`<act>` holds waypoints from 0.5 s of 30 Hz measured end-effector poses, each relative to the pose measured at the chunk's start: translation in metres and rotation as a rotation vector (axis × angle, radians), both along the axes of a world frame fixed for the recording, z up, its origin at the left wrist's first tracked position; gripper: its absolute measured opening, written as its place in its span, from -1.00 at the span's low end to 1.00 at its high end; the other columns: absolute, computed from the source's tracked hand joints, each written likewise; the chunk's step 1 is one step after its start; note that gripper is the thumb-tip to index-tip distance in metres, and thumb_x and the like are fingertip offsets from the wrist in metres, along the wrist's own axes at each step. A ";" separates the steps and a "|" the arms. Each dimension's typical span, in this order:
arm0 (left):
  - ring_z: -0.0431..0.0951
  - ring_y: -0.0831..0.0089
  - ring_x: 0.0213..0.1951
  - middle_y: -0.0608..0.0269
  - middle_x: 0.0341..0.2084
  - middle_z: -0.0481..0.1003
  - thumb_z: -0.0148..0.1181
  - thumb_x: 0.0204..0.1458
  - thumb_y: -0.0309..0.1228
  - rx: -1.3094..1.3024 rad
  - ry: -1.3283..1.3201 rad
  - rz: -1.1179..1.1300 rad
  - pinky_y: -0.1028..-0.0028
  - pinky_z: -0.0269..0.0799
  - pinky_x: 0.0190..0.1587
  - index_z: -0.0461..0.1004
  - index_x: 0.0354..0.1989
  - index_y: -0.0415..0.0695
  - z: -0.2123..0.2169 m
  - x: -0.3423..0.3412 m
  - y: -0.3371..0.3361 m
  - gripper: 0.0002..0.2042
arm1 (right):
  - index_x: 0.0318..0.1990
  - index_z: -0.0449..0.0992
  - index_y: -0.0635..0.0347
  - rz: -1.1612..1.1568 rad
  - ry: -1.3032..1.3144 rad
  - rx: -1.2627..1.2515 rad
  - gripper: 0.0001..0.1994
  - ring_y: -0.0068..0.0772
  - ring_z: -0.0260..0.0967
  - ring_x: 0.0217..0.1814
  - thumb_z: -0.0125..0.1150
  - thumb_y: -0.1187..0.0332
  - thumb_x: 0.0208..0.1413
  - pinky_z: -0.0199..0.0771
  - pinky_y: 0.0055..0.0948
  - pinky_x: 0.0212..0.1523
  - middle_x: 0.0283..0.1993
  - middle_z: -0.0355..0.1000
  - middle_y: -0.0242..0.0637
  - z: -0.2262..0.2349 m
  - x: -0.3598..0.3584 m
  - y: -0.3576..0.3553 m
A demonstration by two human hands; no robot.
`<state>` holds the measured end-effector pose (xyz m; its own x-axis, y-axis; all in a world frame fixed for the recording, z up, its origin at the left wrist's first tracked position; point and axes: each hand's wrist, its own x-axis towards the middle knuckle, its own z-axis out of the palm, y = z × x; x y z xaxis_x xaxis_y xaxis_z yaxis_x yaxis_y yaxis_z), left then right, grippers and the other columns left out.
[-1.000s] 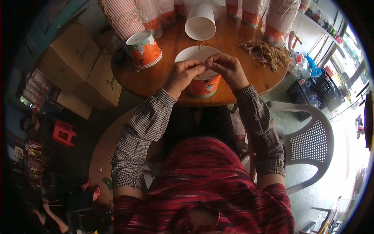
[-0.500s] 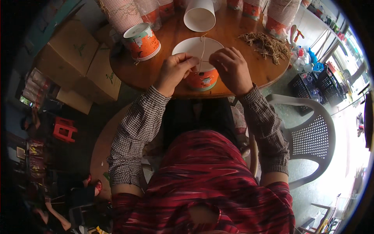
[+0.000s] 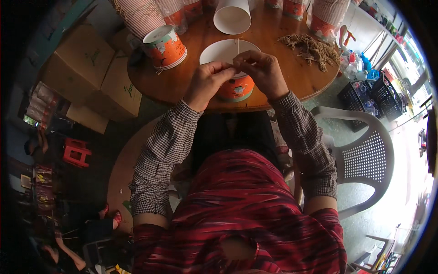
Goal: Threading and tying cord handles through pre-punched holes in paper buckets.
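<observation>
An orange and white paper tub (image 3: pixel 238 89) stands upright at the table's near edge, its white inside facing up. A thin pale string (image 3: pixel 238 47) runs from its far rim across the opening to my fingers. My left hand (image 3: pixel 209 82) pinches the string over the near rim. From the other side my right hand (image 3: pixel 263 73) is closed with thumb and fingertips on the same string, so the fingertips of both hands meet. The string's end is hidden by the fingers.
On the round wooden table (image 3: pixel 200 102), a white tub (image 3: pixel 232 18) lies on its side beyond. Orange tubs (image 3: pixel 165 48) stand left; a heap of brown strings (image 3: pixel 310 49) lies right. Tall tub stacks (image 3: pixel 139 18) line the back. Cardboard boxes (image 3: pixel 80 59) and a grey plastic chair (image 3: pixel 365 157) flank me.
My hands have come together over the near rim; the right hand has moved left to meet the left. The string between them is now mostly covered by the fingers.
</observation>
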<state>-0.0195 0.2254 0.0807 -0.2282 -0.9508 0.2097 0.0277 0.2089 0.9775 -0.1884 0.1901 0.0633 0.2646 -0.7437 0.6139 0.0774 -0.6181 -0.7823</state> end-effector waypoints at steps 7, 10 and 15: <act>0.47 0.67 -0.38 0.37 -0.44 0.54 0.11 0.07 -0.39 -0.073 -0.030 0.035 0.67 0.36 -0.30 0.53 -0.31 -0.25 -0.010 0.007 -0.007 -0.83 | -0.24 0.49 0.38 0.188 -0.088 0.306 -0.85 -0.61 0.42 -0.46 0.17 0.47 0.08 0.47 -0.61 -0.45 -0.40 0.49 -0.31 0.006 -0.002 0.014; 0.48 0.64 -0.40 0.37 -0.46 0.54 0.12 0.08 -0.40 -0.145 -0.028 0.083 0.64 0.38 -0.32 0.53 -0.34 -0.26 -0.011 0.002 -0.003 -0.83 | -0.27 0.48 0.40 0.180 -0.092 0.306 -0.86 -0.61 0.42 -0.46 0.17 0.48 0.08 0.47 -0.60 -0.47 -0.42 0.49 -0.31 -0.001 -0.001 0.012; 0.47 0.64 -0.48 0.29 -0.57 0.52 0.14 0.06 -0.40 -0.433 -0.254 0.268 0.61 0.39 -0.40 0.51 -0.39 -0.30 -0.010 -0.002 0.000 -0.82 | -0.33 0.46 0.39 0.104 -0.055 0.271 -0.91 -0.59 0.42 -0.47 0.15 0.51 0.07 0.46 -0.59 -0.45 -0.43 0.48 -0.30 -0.006 -0.002 0.015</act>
